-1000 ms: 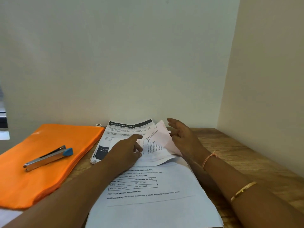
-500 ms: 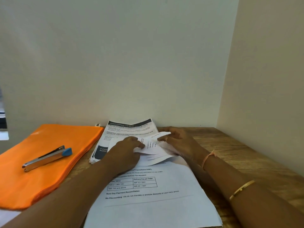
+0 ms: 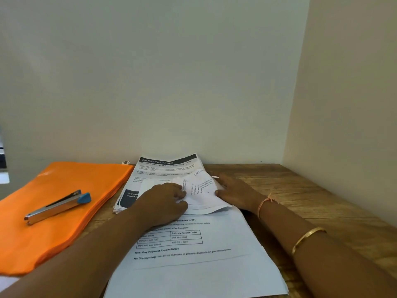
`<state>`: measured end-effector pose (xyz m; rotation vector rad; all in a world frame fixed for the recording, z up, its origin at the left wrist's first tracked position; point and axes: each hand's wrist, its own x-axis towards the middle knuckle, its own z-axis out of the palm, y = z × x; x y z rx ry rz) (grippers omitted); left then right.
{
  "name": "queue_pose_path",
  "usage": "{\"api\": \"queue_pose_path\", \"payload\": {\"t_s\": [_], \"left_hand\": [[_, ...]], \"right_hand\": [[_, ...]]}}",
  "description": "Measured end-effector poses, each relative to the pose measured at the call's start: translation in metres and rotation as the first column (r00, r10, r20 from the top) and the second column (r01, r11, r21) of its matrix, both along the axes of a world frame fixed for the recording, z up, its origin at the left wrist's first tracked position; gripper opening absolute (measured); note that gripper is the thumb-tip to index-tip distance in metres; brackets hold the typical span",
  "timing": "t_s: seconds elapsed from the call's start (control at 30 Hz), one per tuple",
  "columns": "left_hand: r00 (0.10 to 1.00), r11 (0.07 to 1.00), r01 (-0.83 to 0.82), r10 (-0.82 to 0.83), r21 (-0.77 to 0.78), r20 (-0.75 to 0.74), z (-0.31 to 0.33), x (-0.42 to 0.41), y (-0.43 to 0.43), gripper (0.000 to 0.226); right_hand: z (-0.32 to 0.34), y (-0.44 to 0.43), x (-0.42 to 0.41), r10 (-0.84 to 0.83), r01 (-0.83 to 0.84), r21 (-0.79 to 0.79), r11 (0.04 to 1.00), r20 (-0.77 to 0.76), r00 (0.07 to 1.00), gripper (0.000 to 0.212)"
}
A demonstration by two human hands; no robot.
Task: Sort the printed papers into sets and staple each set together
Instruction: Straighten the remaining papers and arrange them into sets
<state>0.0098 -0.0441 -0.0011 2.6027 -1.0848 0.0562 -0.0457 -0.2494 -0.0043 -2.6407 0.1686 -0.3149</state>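
Observation:
A small folded printed sheet (image 3: 202, 192) lies between my hands on top of the other papers. My left hand (image 3: 165, 201) pinches its left edge with thumb and fingers. My right hand (image 3: 234, 192) lies flat along its right edge, thumb on the paper. Under it, near me, is a white page with a fee table (image 3: 193, 254). Behind it a stack of printed papers (image 3: 167, 166) headed "Dressing Table" leans toward the wall. A silver stapler with a blue tip (image 3: 58, 206) rests on the orange pouch, left of my left hand.
The orange zip pouch (image 3: 43, 237) covers the table's left part. The wooden table (image 3: 300, 194) runs into a corner, with one wall close behind the papers and another on the right.
The small sheet was raised and open between my hands a second ago. Now it is pressed down flat on the papers, with my right hand spread beside it.

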Motion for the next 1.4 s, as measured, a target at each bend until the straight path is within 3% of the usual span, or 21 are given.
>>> {"api": "queue_pose_path", "payload": {"t_s": [0.17, 0.27, 0.37, 0.43, 0.57, 0.63, 0.7, 0.77, 0.83, 1.0, 1.17, 1.4], "left_hand": [[1.0, 0.998, 0.008, -0.009, -0.054, -0.022, 0.0, -0.001, 0.0, 0.04], [1.0, 0.995, -0.013, 0.011, -0.097, -0.029, -0.002, 0.002, 0.0, 0.038], [1.0, 0.994, -0.023, 0.023, -0.11, 0.0, -0.005, 0.005, 0.0, 0.036], [1.0, 0.983, -0.022, 0.022, -0.18, 0.001, -0.01, 0.01, 0.0, 0.05], [1.0, 0.921, -0.018, 0.008, -0.389, -0.027, -0.013, 0.015, -0.001, 0.105], [0.997, 0.94, 0.034, -0.009, -0.34, 0.074, -0.013, 0.017, 0.0, 0.096], [0.987, 0.975, 0.076, -0.044, -0.208, 0.155, -0.014, 0.018, 0.002, 0.064], [0.988, 0.986, 0.089, -0.071, -0.138, 0.134, -0.016, 0.017, 0.0, 0.049], [0.991, 0.989, 0.088, -0.076, -0.114, 0.111, -0.016, 0.016, -0.001, 0.047], [0.996, 0.992, 0.079, -0.074, -0.098, 0.051, -0.013, 0.016, 0.0, 0.043], [0.996, 0.984, 0.088, -0.091, -0.153, -0.015, -0.009, 0.013, 0.0, 0.036], [0.994, 0.984, 0.085, -0.094, -0.158, -0.055, -0.012, 0.014, 0.001, 0.04]], "right_hand": [[0.003, 0.008, -0.005, 0.044, -0.057, 0.048, 0.997, 0.241, 0.97, 0.062], [0.009, 0.017, -0.008, 0.008, -0.077, 0.17, 0.982, 0.372, 0.928, 0.061], [0.013, 0.024, -0.012, 0.048, -0.176, 0.292, 0.94, 0.4, 0.915, 0.063], [0.014, 0.027, -0.012, 0.086, -0.24, 0.375, 0.895, 0.383, 0.92, 0.064], [0.015, 0.029, -0.016, 0.09, -0.258, 0.505, 0.823, 0.333, 0.939, 0.057], [0.015, 0.028, -0.017, 0.098, -0.267, 0.549, 0.792, 0.317, 0.943, 0.051], [0.014, 0.028, -0.017, 0.068, -0.268, 0.626, 0.732, 0.324, 0.944, 0.049], [0.013, 0.024, -0.014, -0.051, -0.195, 0.56, 0.805, 0.393, 0.918, 0.048], [0.014, 0.019, -0.013, -0.162, -0.044, 0.418, 0.907, 0.444, 0.882, 0.047], [0.011, 0.01, -0.012, -0.267, 0.152, 0.387, 0.91, 0.263, 0.927, 0.052], [0.005, 0.009, -0.002, -0.234, 0.133, 0.361, 0.923, 0.253, 0.939, 0.042], [0.007, 0.011, -0.001, -0.202, 0.057, 0.379, 0.924, 0.356, 0.912, 0.055]]}}
